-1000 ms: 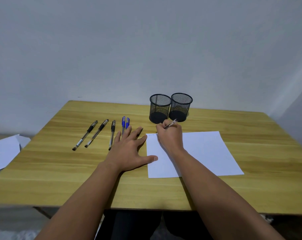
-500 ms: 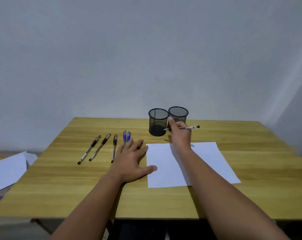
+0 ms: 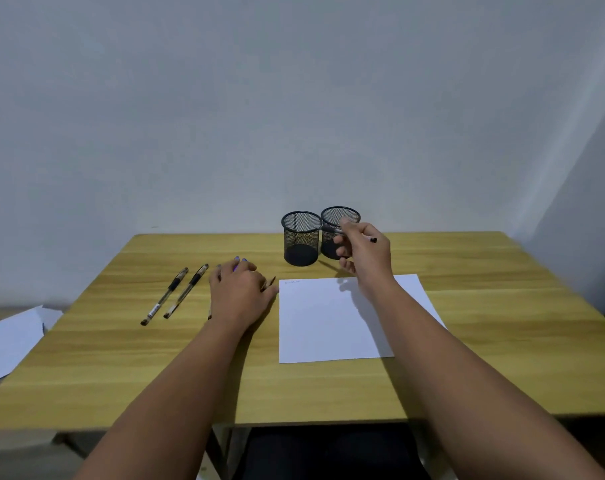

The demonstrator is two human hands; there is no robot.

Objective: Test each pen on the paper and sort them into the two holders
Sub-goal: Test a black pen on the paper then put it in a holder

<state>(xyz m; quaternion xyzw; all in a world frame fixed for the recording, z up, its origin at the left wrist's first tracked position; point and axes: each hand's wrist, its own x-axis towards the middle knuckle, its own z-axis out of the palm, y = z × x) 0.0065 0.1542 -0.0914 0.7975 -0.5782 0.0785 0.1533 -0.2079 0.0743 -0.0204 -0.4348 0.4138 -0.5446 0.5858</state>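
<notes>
My right hand (image 3: pixel 363 254) holds a pen (image 3: pixel 332 230) level in the air, its tip over the rims of the two black mesh holders. The left holder (image 3: pixel 301 240) and the right holder (image 3: pixel 339 220) stand side by side at the back of the table. A white sheet of paper (image 3: pixel 329 320) lies in front of them, with a faint scribble near its top left corner. My left hand (image 3: pixel 240 292) rests palm down over several pens left of the paper; blue pen ends (image 3: pixel 240 259) peek out past its fingers. Two black pens (image 3: pixel 176 296) lie further left.
The wooden table (image 3: pixel 502 306) stands against a plain grey wall. White sheets (image 3: pixel 6 337) lie off the table's left edge, lower down. The right half of the table is bare wood.
My right hand lifted the pen off the paper and carried it up to the holders, turning it level. My left hand slid back over the pens beside the paper.
</notes>
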